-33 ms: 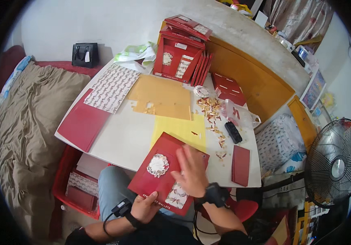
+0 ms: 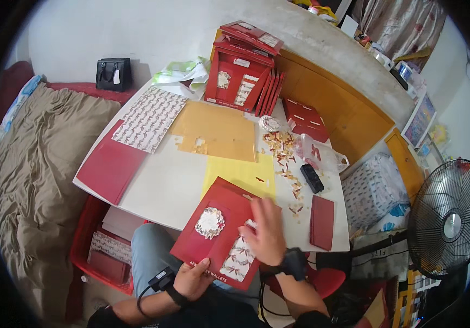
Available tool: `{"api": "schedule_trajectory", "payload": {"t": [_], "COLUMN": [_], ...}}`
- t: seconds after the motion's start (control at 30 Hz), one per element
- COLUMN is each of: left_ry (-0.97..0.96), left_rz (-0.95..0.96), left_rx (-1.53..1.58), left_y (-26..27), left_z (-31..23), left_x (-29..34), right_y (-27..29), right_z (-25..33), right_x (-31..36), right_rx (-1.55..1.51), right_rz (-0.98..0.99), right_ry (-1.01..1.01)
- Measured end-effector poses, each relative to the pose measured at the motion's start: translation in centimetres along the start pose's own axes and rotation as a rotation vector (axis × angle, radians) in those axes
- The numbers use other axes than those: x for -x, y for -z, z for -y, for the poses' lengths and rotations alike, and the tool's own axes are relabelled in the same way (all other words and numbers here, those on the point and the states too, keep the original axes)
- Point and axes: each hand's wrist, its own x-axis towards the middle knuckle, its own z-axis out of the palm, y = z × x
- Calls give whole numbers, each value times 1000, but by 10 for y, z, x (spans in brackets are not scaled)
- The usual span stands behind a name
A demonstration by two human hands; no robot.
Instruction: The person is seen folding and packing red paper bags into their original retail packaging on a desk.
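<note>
A flat red cardboard packet (image 2: 213, 246) lies tilted over my lap at the table's near edge. It carries a white scalloped floral label (image 2: 210, 223) and a white patterned strip (image 2: 238, 257) on its right half. My left hand (image 2: 194, 279) grips its lower edge, thumb on top and fingers hidden beneath. Over the packet's right side is my right hand (image 2: 267, 232), its fingers stretched out and slightly blurred, the thumb apart. Whether it touches the face I cannot tell. A yellow sheet (image 2: 248, 174) lies on the white table just beyond.
Several similar red packets (image 2: 240, 76) stand stacked at the back. Left on the table are a patterned sheet (image 2: 150, 117) and red card (image 2: 112, 164). Cut-paper scraps (image 2: 281, 145), a black device (image 2: 312, 177) and a dark red folder (image 2: 322, 221) lie right. A fan (image 2: 450, 218) stands beyond.
My right hand has shifted a little to the right and down across the packet, uncovering more of the patterned strip. My left hand keeps its grip.
</note>
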Motion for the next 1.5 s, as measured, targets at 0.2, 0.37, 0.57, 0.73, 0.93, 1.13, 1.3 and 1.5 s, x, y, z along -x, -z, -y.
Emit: {"api": "schedule_trajectory", "payload": {"t": [0.2,0.37,0.57,0.73,0.93,1.13,1.3,1.5], "left_ry": [119,230,-27,-511,-711,-792,-786,-738], "left_rz": [162,259,356,425,490,468,509,486], "left_rx": [12,-182,-417,-833,-1062,-1195,-1209,-1274], "left_y": [13,17,44,37,21,20,14,3], "left_z": [-4,-14,-71,-47,-58,-65,-72,-77], "left_x": [5,22,23,19,14,23,23,31], "right_y": [7,9,8,-9,-23,-23,-7,17], "right_z": [-34,-22,-31,-21,-19,-11,-22,-9], "right_x": [63,81,127,162,180,183,179,159], "right_rx": [-756,-1014,-1030,-681,-762,-789,-684,-562], "right_rz": [-477,-558,-503,-349,-646,-646,-533,-397], "right_ry": [-423,-398,-315,-328,-274,-309,-215,-81]}}
